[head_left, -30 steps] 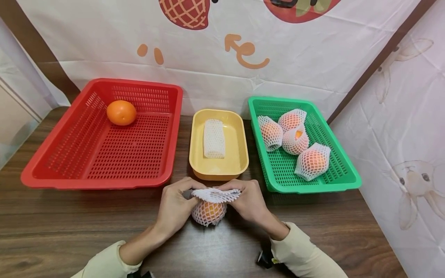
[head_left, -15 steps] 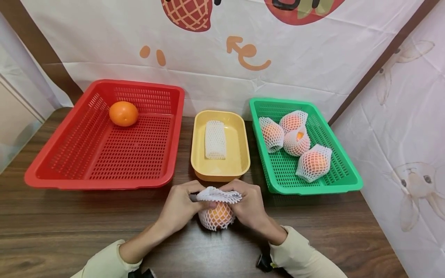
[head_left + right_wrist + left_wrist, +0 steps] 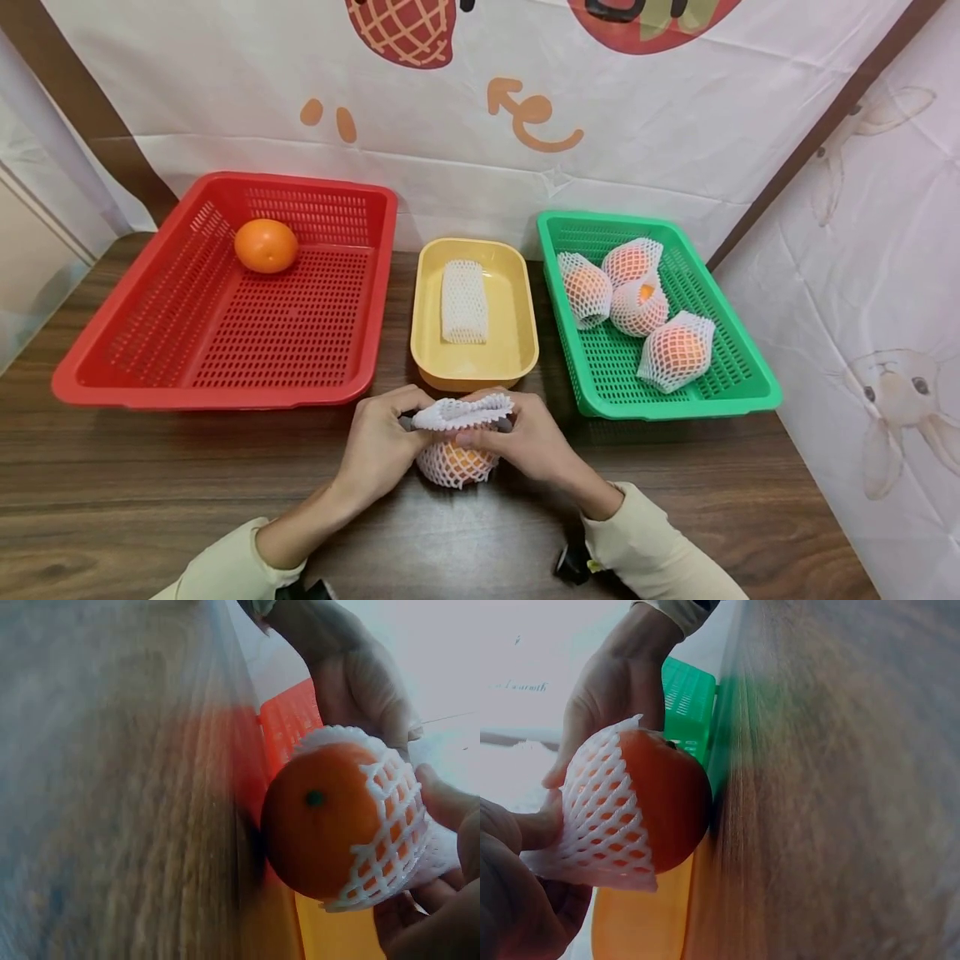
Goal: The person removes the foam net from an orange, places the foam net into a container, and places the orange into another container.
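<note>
The left hand (image 3: 378, 446) and the right hand (image 3: 525, 437) each pinched the gathered top of the white foam net (image 3: 459, 414) from opposite sides, so the sleeve was stretched between them; the orange (image 3: 457, 458) sat inside it on the wooden table (image 3: 150, 492), just in front of the yellow tray (image 3: 517, 333) (its lower half bare in the wrist views). The red basket (image 3: 105, 342) held one bare orange (image 3: 266, 245); the green basket (image 3: 738, 367) held four netted oranges (image 3: 675, 350).
</note>
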`<state>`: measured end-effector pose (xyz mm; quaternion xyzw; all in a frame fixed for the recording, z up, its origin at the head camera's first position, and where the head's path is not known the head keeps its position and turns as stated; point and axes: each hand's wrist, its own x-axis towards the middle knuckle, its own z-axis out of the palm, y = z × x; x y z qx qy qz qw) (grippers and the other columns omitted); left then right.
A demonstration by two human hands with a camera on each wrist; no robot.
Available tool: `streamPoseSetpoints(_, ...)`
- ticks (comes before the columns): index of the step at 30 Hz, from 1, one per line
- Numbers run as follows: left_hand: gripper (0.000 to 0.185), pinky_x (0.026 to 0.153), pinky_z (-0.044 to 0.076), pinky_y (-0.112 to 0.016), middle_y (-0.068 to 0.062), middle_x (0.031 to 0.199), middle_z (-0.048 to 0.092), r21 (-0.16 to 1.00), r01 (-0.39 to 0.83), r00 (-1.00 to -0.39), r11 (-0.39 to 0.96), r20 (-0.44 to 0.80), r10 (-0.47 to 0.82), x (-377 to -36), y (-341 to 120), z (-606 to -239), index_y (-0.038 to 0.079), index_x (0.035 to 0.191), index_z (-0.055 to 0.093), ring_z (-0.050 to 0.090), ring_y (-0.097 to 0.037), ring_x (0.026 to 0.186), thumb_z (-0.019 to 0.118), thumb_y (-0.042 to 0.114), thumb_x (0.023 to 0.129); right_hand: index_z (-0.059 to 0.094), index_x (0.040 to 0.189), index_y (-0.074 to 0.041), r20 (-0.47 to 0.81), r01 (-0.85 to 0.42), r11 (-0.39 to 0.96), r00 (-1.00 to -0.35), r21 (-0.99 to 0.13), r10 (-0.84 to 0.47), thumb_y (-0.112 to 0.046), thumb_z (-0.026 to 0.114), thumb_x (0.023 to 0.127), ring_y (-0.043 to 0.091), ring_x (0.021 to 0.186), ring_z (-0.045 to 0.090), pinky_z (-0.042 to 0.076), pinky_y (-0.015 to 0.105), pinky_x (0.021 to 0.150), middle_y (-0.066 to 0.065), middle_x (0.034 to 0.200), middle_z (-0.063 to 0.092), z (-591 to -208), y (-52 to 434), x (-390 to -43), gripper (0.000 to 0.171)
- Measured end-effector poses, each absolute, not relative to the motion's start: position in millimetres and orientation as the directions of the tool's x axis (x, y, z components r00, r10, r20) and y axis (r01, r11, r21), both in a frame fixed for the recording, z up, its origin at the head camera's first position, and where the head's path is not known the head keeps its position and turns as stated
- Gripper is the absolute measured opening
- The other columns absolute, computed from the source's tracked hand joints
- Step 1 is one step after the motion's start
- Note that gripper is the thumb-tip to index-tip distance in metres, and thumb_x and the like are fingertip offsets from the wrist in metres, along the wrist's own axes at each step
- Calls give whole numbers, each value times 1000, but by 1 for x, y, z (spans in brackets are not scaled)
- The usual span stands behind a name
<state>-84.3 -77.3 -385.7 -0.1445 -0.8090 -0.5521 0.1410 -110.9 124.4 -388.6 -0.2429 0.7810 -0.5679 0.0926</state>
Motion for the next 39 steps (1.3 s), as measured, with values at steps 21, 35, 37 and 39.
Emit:
streamPoseSetpoints(21,20,70,50,-27,14,80,65,891,295,-952,345,244,184,-86,-78,-387,21,80,73,61,-7,77,87,21,66,73,80,1,443,-515,240,-846,-823,-298,9,78,71,6,70,63,54,26,62,8,75,70,-361,113,-94,13)
streamPoseSetpoints(35,25,62,47,-22,11,74,65,880,338,-933,335,361,-7,-87,-79,-387,14,79,75,58,-8,69,80,-7,67,70,110,-12,308,-438,214,-836,-873,-453,-15,78,81,13,93,65,52,31,80,-4,102,70,-392,126,-113,30)
streamPoseSetpoints(37,31,64,47,-22,10,75,65,875,367,-921,314,390,-10,-86,-79,-387,15,81,75,58,-9,70,75,-13,68,73,103,-11,322,-457,231,-832,-859,-451,-13,79,80,12,88,66,53,30,76,-3,97,71,-392,127,-114,25)
streamPoseSetpoints(39,35,66,47,-22,11,77,65,871,384,-914,308,405,-5,-86,-79,-387,16,83,75,58,-9,72,71,-16,69,74,96,-9,354,-485,246,-831,-839,-429,-11,80,77,12,83,66,53,30,72,-2,92,71,-393,127,-114,20)
